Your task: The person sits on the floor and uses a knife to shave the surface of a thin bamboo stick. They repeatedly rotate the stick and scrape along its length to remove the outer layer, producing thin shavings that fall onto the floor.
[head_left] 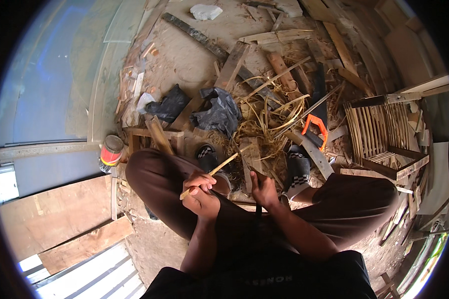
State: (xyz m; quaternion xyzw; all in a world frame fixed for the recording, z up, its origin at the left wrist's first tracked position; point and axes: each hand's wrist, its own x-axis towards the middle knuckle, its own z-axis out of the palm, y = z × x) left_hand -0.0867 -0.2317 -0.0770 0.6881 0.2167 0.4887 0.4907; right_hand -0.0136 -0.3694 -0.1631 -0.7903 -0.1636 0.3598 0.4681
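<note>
Red-labelled can (111, 153) beside left knee

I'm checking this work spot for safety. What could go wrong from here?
The left hand grips a thin bamboo strip close to the right hand; its edge could cut or splinter the fingers. A handsaw lies among loose shavings near the sandalled feet, so a foot might catch it.

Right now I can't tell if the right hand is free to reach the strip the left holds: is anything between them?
Nothing visible. The left hand grips the thin bamboo strip over the left knee; the right hand sits close beside it, with only the dark trousers below the gap. What the right hand holds cannot be told.
</note>
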